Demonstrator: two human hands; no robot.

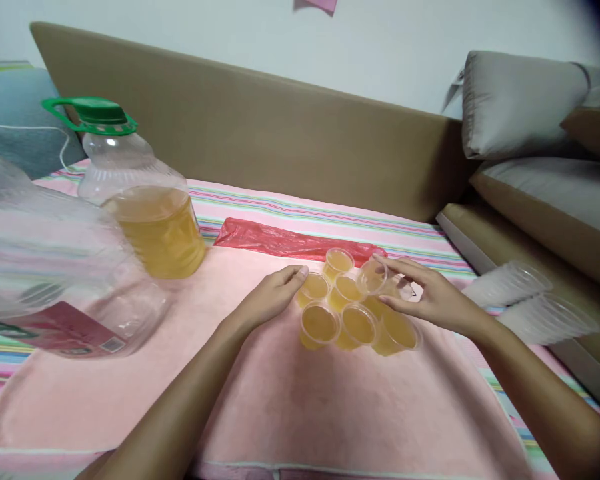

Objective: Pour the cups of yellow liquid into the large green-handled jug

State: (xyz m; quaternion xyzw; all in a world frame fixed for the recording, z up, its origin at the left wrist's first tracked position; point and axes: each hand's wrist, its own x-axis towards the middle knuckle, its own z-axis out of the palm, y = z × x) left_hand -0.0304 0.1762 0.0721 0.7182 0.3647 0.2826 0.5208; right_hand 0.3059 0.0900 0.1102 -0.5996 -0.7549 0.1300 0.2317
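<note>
Several clear plastic cups of yellow liquid [359, 325] stand in a tight cluster on a pink mat [300, 393]. My left hand [275, 292] lies against the left side of the cluster, fingers stretched out beside a filled cup [313, 288] and not wrapped round it. A clear, seemingly empty plastic cup [373, 276] tilts at the back right of the cluster. Its rim faces me, and my right hand [425, 293] grips it between thumb and fingers. The cup's base is partly hidden by those fingers.
To the left stand a green-capped jug of yellow liquid [155, 227] and, nearer, a clear empty jug [65, 267] lying tilted. A red plastic bag [290, 241] lies behind the cups. Stacked empty cups [545, 320] lie at right, beside grey cushions [535, 107].
</note>
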